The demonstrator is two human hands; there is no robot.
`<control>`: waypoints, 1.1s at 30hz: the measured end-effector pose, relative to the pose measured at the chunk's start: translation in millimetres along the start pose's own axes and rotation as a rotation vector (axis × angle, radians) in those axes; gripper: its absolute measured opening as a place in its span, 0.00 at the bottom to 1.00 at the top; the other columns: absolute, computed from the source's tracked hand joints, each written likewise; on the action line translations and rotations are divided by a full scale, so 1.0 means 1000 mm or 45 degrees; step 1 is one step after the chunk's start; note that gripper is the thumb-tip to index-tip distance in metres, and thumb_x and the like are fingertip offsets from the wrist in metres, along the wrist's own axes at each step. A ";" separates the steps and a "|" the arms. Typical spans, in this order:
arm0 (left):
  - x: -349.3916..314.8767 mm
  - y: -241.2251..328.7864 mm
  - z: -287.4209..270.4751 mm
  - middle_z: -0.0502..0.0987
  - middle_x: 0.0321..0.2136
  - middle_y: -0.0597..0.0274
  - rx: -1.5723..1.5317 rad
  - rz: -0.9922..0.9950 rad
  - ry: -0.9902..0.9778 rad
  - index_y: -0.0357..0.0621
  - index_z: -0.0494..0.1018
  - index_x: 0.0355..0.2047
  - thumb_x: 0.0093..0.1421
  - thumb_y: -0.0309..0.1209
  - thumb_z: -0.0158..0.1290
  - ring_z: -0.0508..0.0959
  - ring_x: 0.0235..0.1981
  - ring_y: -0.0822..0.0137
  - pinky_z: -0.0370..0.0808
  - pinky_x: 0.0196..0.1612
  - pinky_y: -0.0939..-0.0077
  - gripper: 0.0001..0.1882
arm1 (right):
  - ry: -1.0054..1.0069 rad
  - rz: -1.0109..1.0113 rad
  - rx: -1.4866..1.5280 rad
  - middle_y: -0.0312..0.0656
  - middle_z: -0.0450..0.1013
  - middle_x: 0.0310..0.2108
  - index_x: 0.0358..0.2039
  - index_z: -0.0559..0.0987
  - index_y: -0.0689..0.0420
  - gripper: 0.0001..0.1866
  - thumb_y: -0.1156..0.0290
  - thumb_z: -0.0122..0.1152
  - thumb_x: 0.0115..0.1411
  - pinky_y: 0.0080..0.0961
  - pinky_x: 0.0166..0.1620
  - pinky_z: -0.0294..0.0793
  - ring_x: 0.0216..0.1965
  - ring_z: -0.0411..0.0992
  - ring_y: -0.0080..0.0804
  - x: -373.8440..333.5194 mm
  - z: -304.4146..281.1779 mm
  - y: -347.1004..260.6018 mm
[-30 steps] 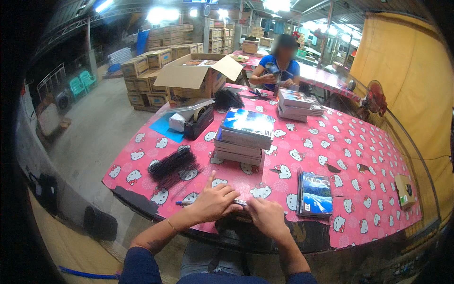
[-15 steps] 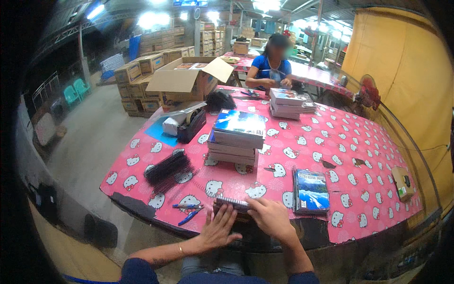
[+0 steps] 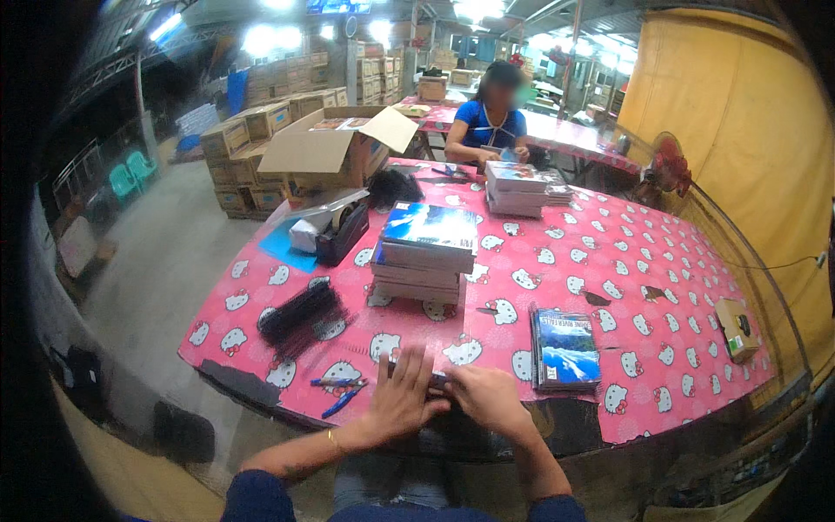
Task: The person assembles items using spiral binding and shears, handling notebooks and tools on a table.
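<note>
Both hands flat on a thin dark item (image 3: 439,379) at table (image 3: 661,261) edge, 6 o'clock: left hand (image 3: 402,398) fingers spread, pressing; right hand (image 3: 489,398) curled over its end, grip unclear; keep pressure even, w/ 2 pens (image 3: 341,391) at 9 o'clock, book stack (image 3: 565,350) at 3.

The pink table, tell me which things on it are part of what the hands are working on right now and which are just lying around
In hand:
left hand and right hand, both pressed on a flat dark item at the table's near edge.

Lying about:
tall book stack
low book stack
far book stack
pens
bundle of black strips
tape dispenser
small brown box
</note>
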State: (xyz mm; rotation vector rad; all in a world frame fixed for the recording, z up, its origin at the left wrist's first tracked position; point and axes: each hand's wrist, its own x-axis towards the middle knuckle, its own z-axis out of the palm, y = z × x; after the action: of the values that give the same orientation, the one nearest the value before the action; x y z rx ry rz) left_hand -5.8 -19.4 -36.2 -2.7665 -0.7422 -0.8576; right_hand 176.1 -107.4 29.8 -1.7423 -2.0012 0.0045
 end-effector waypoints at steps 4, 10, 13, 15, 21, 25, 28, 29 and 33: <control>-0.004 0.008 -0.032 0.66 0.61 0.46 -0.275 -0.056 0.008 0.36 0.62 0.61 0.66 0.44 0.51 0.62 0.66 0.49 0.44 0.69 0.42 0.31 | 0.027 -0.009 0.045 0.43 0.77 0.30 0.42 0.79 0.51 0.12 0.59 0.59 0.62 0.43 0.33 0.76 0.31 0.78 0.46 0.001 0.000 -0.005; 0.033 -0.026 -0.061 0.81 0.36 0.57 -0.308 0.052 -0.445 0.48 0.76 0.45 0.65 0.41 0.54 0.80 0.45 0.56 0.61 0.62 0.45 0.14 | 0.022 -0.005 0.058 0.44 0.78 0.31 0.41 0.79 0.52 0.11 0.60 0.59 0.62 0.43 0.35 0.75 0.32 0.77 0.48 0.001 0.001 -0.008; 0.044 -0.045 -0.051 0.81 0.33 0.58 -0.292 0.202 -0.607 0.50 0.76 0.42 0.65 0.42 0.54 0.81 0.41 0.56 0.63 0.61 0.46 0.13 | 0.040 -0.032 0.063 0.43 0.76 0.31 0.39 0.78 0.52 0.11 0.60 0.59 0.63 0.43 0.32 0.75 0.30 0.77 0.47 0.002 0.002 -0.009; 0.046 -0.046 -0.055 0.81 0.32 0.59 -0.337 0.232 -0.604 0.49 0.76 0.41 0.65 0.44 0.53 0.80 0.41 0.55 0.63 0.61 0.46 0.14 | 0.015 -0.016 0.060 0.44 0.76 0.30 0.38 0.78 0.53 0.10 0.60 0.59 0.62 0.43 0.33 0.75 0.30 0.77 0.47 0.003 0.000 -0.008; 0.013 -0.014 -0.026 0.45 0.72 0.43 -0.084 0.025 -0.266 0.34 0.53 0.67 0.64 0.61 0.43 0.41 0.74 0.46 0.33 0.68 0.31 0.46 | 0.021 -0.010 0.085 0.45 0.77 0.29 0.37 0.78 0.54 0.10 0.61 0.58 0.63 0.43 0.33 0.75 0.31 0.78 0.47 0.006 -0.001 -0.009; -0.049 0.009 0.009 0.40 0.72 0.41 -0.151 0.081 -0.113 0.33 0.42 0.71 0.64 0.63 0.41 0.36 0.74 0.48 0.26 0.69 0.36 0.51 | -0.003 0.022 0.089 0.46 0.77 0.30 0.37 0.79 0.55 0.10 0.62 0.58 0.63 0.44 0.35 0.75 0.33 0.78 0.47 0.009 0.002 -0.009; -0.003 -0.009 0.007 0.41 0.72 0.41 0.060 -0.070 -0.003 0.32 0.45 0.70 0.62 0.66 0.41 0.37 0.74 0.48 0.25 0.69 0.37 0.53 | -0.007 -0.010 0.101 0.46 0.78 0.30 0.39 0.79 0.54 0.10 0.63 0.58 0.62 0.44 0.36 0.75 0.34 0.78 0.47 0.007 -0.004 -0.006; 0.021 -0.006 -0.008 0.37 0.72 0.40 0.283 -0.088 -0.161 0.32 0.42 0.71 0.63 0.65 0.41 0.32 0.74 0.47 0.22 0.68 0.37 0.53 | -0.028 0.013 0.094 0.46 0.78 0.31 0.40 0.79 0.54 0.10 0.63 0.58 0.62 0.44 0.37 0.75 0.34 0.78 0.47 0.004 -0.007 -0.003; -0.056 0.021 0.012 0.37 0.73 0.40 -0.191 0.098 -0.066 0.34 0.43 0.71 0.64 0.63 0.40 0.32 0.74 0.47 0.23 0.68 0.37 0.50 | -0.021 -0.003 -0.040 0.46 0.79 0.34 0.45 0.80 0.50 0.13 0.63 0.60 0.61 0.46 0.39 0.74 0.36 0.77 0.50 -0.008 -0.014 -0.005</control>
State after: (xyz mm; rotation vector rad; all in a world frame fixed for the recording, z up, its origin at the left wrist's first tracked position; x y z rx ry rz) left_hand -29.8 -57.1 -77.5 -2.9380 -0.5973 -0.8635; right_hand 177.1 -119.8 40.8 -1.7647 -2.0258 -0.0131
